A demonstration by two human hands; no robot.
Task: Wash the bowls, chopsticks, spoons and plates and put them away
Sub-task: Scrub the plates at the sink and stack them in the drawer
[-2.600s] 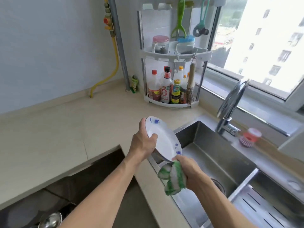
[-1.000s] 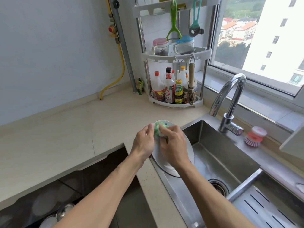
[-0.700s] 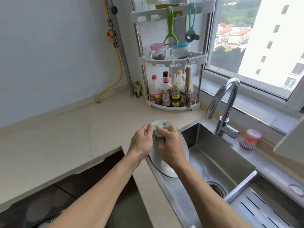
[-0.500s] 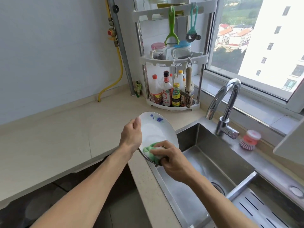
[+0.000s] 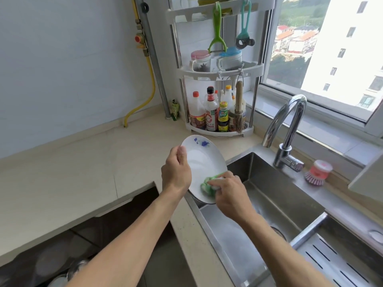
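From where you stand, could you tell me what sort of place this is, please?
Most likely a home kitchen, high up: a steel sink with a faucet, and a corner rack holding sauce bottles.

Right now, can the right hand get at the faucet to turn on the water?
Probably yes. The right hand presses a green sponge on the plate, and only open sink separates it from the faucet. It must first leave the plate.

The labels on the sauce bottles [image 5: 211,119] are too blurred to read.
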